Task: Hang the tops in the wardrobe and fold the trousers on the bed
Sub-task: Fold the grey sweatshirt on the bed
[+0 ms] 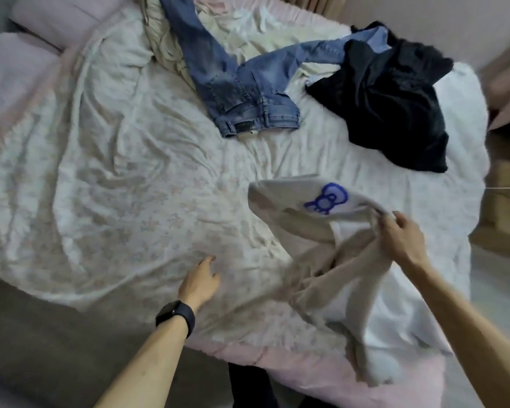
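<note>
My right hand [401, 237] grips a bunched fold of a beige top [315, 231] with a blue bow print, lifted above the bed's near right corner. Its loose cloth hangs down toward the mattress edge. My left hand [200, 281], with a black watch on the wrist, hovers over the quilt with relaxed fingers and holds nothing. Blue jeans [242, 83] lie spread out across the far middle of the bed. A black garment [395, 107] lies crumpled at the far right, over one jeans leg.
A white floral quilt [106, 172] covers the bed, over a pink sheet. Pink pillows [56, 16] sit at the far left. Cardboard boxes [507, 219] stand past the bed's right side. Grey floor lies at the near left.
</note>
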Demonstrator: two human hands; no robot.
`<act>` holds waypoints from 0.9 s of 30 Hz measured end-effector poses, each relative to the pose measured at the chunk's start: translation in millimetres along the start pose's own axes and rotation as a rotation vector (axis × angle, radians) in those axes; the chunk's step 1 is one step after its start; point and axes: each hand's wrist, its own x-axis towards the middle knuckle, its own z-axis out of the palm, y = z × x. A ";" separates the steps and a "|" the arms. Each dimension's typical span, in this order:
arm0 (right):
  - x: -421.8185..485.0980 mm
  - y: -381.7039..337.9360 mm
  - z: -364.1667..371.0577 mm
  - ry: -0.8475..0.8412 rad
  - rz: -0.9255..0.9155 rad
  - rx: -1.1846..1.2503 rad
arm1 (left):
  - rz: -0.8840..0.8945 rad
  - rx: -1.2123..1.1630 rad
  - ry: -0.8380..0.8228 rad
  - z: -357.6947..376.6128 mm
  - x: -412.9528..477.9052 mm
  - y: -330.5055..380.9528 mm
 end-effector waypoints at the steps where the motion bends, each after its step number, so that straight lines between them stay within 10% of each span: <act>1: 11.4 11.9 -26.2 0.060 0.053 0.005 | 0.027 0.011 0.008 -0.8 0.8 15.4; 13: 0.6 173.4 -79.1 0.172 0.576 0.200 | 0.492 0.250 -0.227 122.6 -0.2 266.5; 27: 63.4 258.2 -24.8 -0.207 0.676 0.150 | 0.200 0.156 -0.194 223.8 102.9 338.4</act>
